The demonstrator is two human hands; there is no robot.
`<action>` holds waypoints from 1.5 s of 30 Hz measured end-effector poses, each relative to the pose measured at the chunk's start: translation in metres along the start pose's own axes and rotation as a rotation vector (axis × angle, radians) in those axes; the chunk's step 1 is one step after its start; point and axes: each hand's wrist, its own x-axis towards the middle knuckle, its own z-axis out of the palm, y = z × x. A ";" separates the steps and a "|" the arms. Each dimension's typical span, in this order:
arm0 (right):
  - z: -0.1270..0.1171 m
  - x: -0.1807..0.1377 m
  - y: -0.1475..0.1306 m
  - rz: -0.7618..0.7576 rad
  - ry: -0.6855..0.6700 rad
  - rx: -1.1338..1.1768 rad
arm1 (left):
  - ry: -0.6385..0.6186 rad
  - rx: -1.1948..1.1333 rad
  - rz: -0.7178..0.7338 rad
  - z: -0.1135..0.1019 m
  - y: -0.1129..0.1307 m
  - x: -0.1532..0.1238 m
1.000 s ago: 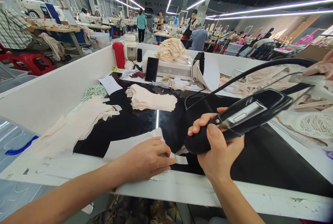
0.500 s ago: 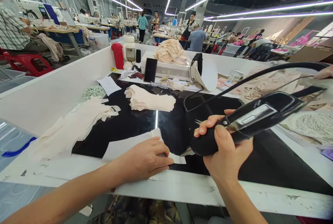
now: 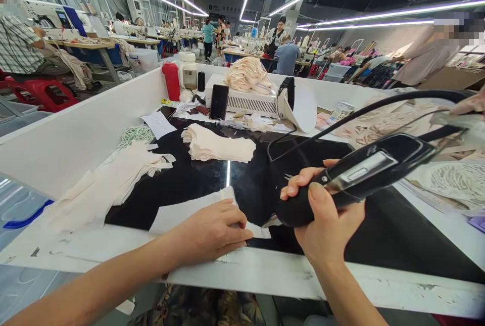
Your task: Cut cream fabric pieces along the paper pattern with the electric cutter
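White-walled bench, black top. Along its near edge: left hand rests on white cloth, grip unclear; right hand clenched round black tool, metal tip by cloth's right end.

A black handheld tool slants beside flat-lying white fabric.

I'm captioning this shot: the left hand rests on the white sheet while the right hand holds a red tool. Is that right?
Not the colour: the head view shows the right hand holding a black tool. The left hand does rest on the white sheet.
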 end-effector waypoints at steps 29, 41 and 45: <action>-0.003 -0.009 -0.010 0.021 -0.002 0.057 | -0.013 -0.002 0.012 -0.002 -0.002 0.002; -0.007 -0.010 -0.007 0.030 -0.031 0.009 | 0.038 -0.044 0.013 -0.003 0.000 0.002; -0.008 -0.009 -0.006 0.017 -0.037 0.007 | 0.064 -0.149 -0.058 -0.013 -0.001 0.004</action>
